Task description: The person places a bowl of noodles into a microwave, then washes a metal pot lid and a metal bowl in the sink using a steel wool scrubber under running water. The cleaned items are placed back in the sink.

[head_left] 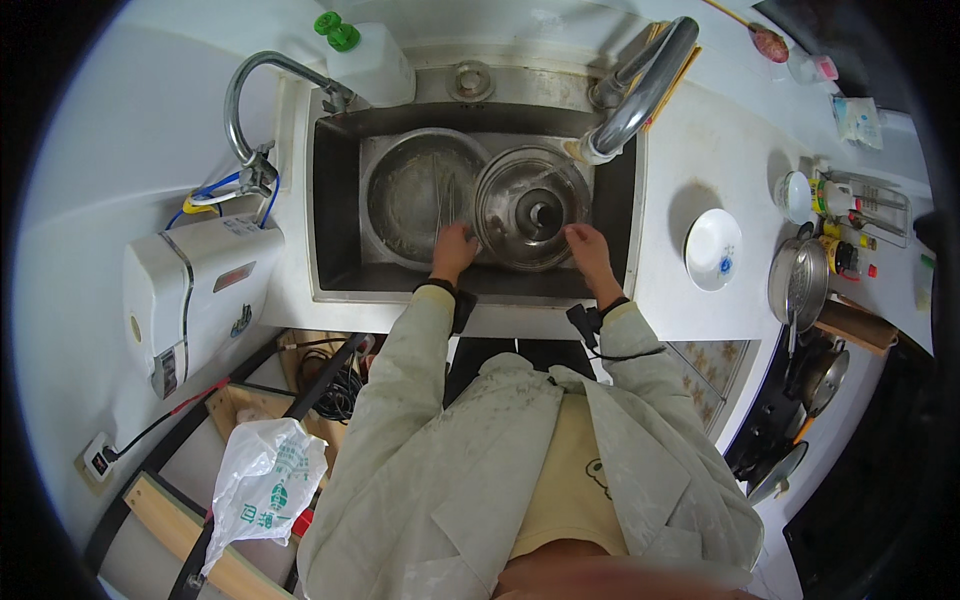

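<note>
A round metal pot lid [500, 226] with a dark central knob lies in the right half of the steel sink [335, 215], overlapping the edge of a wide metal basin [405, 195]. At the lid's lower left rim, my left hand [455, 254] is closed with its fingertips on the edge. My right hand [592, 256] pinches the lower right rim. The basin appears to hold shallow water, and thin light streaks cross it. What supports the lid underneath is hidden.
A thick faucet [655, 85] reaches over the sink's right side, and a thin one [236, 110] curves at the left. A white jug [375, 70] with a green cap stands behind. On the right counter are a white bowl [713, 249] and a metal pan [798, 282].
</note>
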The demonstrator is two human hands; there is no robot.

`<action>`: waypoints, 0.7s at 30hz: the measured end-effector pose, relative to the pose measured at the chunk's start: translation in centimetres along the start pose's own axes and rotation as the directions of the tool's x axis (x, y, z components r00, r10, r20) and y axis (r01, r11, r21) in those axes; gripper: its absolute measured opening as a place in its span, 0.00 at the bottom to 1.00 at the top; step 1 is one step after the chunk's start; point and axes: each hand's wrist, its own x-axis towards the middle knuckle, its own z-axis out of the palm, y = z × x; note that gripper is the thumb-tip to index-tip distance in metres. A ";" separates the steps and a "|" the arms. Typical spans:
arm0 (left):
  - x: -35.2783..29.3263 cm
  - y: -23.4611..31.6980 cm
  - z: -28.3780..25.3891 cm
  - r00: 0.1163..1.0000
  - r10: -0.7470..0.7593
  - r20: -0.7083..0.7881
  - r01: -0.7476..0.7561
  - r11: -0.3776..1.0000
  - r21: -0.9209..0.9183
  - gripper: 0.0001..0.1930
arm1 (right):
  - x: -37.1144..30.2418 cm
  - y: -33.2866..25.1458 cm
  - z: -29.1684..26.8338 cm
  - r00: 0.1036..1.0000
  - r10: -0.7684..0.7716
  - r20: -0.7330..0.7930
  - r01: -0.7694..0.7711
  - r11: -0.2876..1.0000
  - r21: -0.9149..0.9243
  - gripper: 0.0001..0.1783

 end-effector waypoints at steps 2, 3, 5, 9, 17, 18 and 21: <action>1.2 -1.1 1.4 0.995 -0.085 0.044 0.088 0.993 -0.075 0.20 | 0.4 2.0 -0.1 0.999 -0.046 -0.030 0.044 0.998 -0.054 0.17; 1.7 -1.5 2.3 0.992 -0.120 0.038 0.123 0.987 -0.100 0.20 | 0.5 2.9 0.1 1.000 0.005 -0.004 -0.005 0.999 -0.038 0.18; 3.2 -1.9 3.9 0.976 -0.217 0.033 0.219 0.959 -0.180 0.21 | 1.4 4.2 0.7 0.996 0.089 0.032 -0.089 0.996 -0.012 0.21; 4.1 -1.7 4.9 0.960 -0.252 0.124 0.279 0.911 -0.305 0.20 | 3.6 5.4 2.7 0.998 -0.004 0.059 0.013 0.989 -0.150 0.27; 3.6 2.1 3.7 0.975 -0.203 0.094 0.223 0.918 -0.328 0.20 | 4.8 6.4 2.4 0.994 0.076 0.084 -0.081 0.995 0.059 0.34; 3.4 2.8 3.7 0.985 -0.166 0.050 0.170 0.867 -0.469 0.19 | 4.7 6.3 2.4 0.998 0.024 0.059 -0.030 0.995 0.093 0.33; 2.2 4.7 3.1 0.993 -0.110 -0.029 0.054 0.681 -0.730 0.16 | 4.1 5.5 2.0 0.999 -0.018 0.040 0.010 0.979 0.203 0.32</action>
